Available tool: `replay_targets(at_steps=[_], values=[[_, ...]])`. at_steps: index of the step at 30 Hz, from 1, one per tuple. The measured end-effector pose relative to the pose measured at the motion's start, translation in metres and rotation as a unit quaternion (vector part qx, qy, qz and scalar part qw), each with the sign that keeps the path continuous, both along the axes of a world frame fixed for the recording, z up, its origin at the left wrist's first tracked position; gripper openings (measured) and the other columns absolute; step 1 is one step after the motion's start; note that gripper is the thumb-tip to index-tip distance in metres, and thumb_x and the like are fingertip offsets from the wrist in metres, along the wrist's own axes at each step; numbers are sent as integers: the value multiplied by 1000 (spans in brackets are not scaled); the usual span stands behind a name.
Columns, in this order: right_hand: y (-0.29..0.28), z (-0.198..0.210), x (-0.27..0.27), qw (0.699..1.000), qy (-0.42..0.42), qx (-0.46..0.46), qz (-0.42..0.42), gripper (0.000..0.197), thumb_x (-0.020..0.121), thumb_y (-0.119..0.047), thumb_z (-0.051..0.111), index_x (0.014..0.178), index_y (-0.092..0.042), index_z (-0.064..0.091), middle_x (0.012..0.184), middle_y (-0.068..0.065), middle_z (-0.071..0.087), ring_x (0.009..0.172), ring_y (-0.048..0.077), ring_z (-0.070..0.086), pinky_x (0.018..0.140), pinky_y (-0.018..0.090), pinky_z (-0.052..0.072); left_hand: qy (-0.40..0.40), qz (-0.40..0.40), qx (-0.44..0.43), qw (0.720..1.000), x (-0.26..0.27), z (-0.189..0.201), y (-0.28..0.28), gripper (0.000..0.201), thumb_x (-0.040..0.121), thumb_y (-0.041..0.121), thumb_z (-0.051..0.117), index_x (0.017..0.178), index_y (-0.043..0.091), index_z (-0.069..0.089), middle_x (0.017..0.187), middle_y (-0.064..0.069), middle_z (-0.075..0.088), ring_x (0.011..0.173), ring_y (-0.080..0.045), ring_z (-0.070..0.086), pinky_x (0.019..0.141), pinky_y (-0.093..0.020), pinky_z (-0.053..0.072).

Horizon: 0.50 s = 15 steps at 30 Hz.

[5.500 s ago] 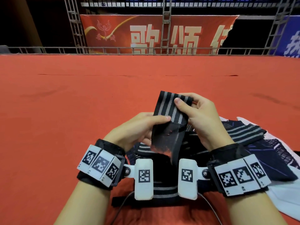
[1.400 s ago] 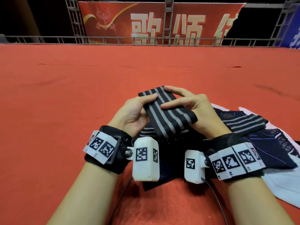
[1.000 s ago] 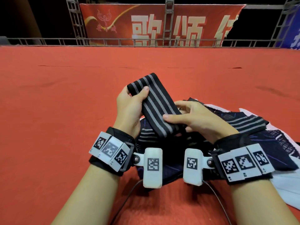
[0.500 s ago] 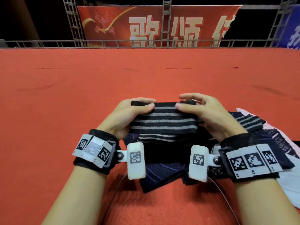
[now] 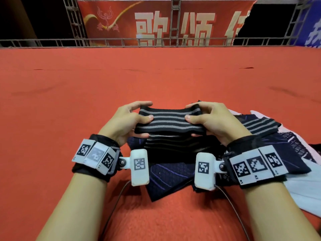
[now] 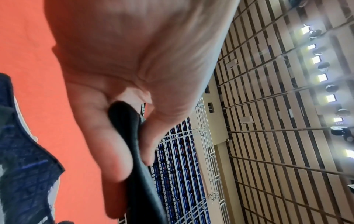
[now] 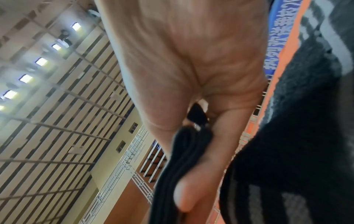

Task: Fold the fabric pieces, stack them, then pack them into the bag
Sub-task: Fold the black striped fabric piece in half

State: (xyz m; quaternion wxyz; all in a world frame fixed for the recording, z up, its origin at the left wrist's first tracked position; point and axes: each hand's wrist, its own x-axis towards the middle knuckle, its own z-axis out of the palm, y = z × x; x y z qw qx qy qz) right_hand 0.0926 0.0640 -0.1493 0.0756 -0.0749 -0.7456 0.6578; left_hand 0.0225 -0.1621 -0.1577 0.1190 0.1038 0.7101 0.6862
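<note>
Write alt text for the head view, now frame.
Two hands hold a folded black fabric piece with grey stripes flat above a pile of dark fabrics on red carpet; left hand and right hand each pinch one end.

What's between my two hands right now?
The folded striped fabric piece spans the gap, left hand pinching one end and right hand the other; the head view shows it.

Indoor sports arena, red carpeted floor [image 5: 156, 80], banner [image 5: 156, 23], blue spectator seats [image 6: 180, 166], ceiling lights [image 6: 323, 77]
</note>
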Motion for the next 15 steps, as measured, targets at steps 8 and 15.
replay_targets(at_steps=[8, 15], values=[[-63, -5, -18, 997, -51, 48, 45, 50, 94, -6, 58, 141, -20, 47, 115, 9, 63, 98, 30, 72, 81, 54, 62, 69, 180, -89, 977, -21, -8, -34, 25, 79, 2, 61, 89, 18, 77, 75, -1, 67, 67, -17, 58, 55, -22, 43], [-121, -50, -20, 978, -54, 153, 128, 50, 89, -5, 70, 134, -16, 52, 102, -5, 57, 73, 15, 66, 69, 33, 61, 60, 135, -399, 905, -42, -32, -116, 16, 80, 5, 70, 74, 20, 71, 74, 0, 69, 85, -25, 67, 84, -32, 54]])
